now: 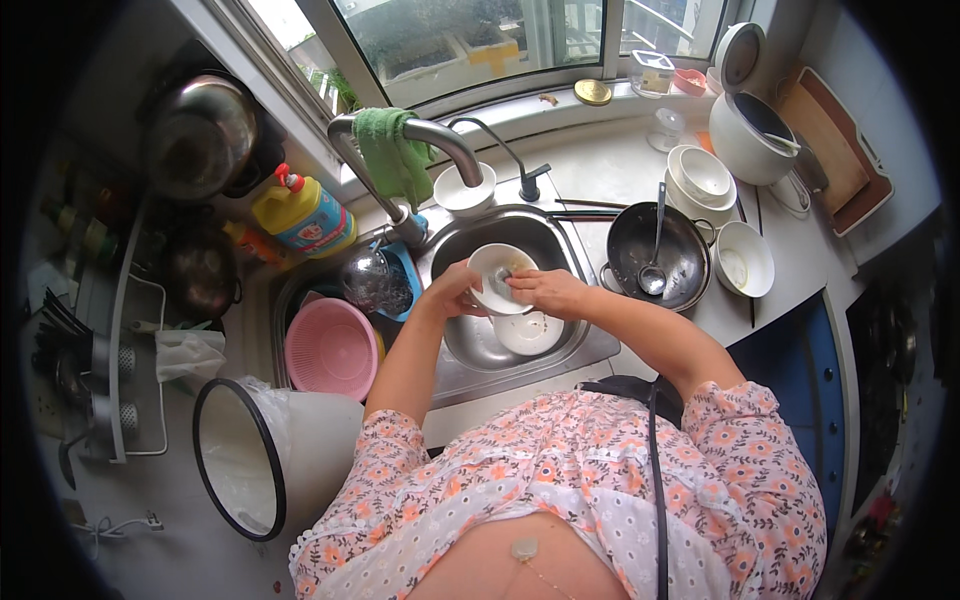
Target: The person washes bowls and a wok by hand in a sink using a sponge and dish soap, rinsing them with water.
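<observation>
Over the steel sink (491, 358), my left hand (453, 289) grips a white bowl (487, 261) by its left side, thumb at the rim. The bowl is tilted, its inside turned up. My right hand (551, 291) reaches in from the right, its fingers on a small greyish scouring pad (500, 279) against the inner wall; the pad is partly covered by the fingertips. Below, on the sink floor, lies a second white bowl (532, 334) with food bits in it. The steel faucet (457, 154) arches above the sink, a green towel (390, 146) draped on it.
To the right stand a dark wok (679, 281) holding a steel ladle (658, 225), stacked white bowls (675, 196) and a rice cooker (742, 161). Leftward are a pink basket (330, 349), a yellow detergent jug (307, 221) and a trash bin (322, 427). Another bowl (465, 201) sits behind the sink.
</observation>
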`<move>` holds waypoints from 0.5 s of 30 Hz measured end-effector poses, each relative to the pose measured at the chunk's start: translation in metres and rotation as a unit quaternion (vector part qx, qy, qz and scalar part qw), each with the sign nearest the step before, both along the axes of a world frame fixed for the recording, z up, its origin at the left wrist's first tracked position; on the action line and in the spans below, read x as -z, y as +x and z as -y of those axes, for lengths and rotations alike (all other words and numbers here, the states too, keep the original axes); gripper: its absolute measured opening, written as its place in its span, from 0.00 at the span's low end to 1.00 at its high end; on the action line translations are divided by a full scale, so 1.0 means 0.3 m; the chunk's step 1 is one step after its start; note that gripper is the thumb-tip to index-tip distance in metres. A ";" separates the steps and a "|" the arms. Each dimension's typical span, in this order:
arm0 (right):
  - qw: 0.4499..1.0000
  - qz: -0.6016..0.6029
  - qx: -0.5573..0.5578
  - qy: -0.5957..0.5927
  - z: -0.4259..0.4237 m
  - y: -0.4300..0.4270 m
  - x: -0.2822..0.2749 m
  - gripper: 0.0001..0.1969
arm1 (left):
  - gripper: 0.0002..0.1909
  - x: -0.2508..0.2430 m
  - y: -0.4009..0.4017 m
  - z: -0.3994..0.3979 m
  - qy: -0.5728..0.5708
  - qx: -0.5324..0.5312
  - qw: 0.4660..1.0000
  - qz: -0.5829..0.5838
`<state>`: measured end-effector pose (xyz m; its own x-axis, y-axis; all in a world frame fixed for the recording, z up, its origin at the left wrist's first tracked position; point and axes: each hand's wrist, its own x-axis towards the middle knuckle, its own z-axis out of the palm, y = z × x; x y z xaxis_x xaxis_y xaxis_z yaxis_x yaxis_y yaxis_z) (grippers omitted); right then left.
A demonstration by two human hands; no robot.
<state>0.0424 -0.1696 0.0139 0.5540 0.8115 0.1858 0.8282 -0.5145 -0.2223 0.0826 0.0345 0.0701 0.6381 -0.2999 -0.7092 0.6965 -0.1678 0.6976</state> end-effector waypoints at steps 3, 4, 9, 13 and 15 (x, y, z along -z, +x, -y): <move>0.995 -0.062 0.008 0.077 -0.050 -0.020 -0.014 0.08 | 0.24 0.049 -0.004 -0.041 -0.080 0.018 0.993 -0.088; 0.989 -0.108 0.064 0.075 -0.070 -0.029 -0.032 0.08 | 0.24 0.054 -0.053 0.010 -0.101 -0.086 0.991 0.002; 0.896 -0.337 0.248 0.148 -0.205 -0.076 -0.102 0.15 | 0.25 0.214 -0.138 0.160 -0.161 -0.383 0.867 0.275; 0.884 -0.382 0.154 0.220 -0.150 -0.088 -0.069 0.27 | 0.24 0.177 -0.113 0.112 -0.129 -0.331 0.900 0.254; 0.993 -0.082 0.080 0.017 -0.046 -0.059 -0.037 0.29 | 0.24 0.126 -0.105 0.105 -0.073 -0.235 0.941 0.233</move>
<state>0.0247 -0.1557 0.0251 0.7000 0.7059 0.1087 0.6880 -0.6257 -0.3677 0.0512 0.0031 0.0324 0.9560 0.0202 -0.2928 0.2828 0.2028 0.9375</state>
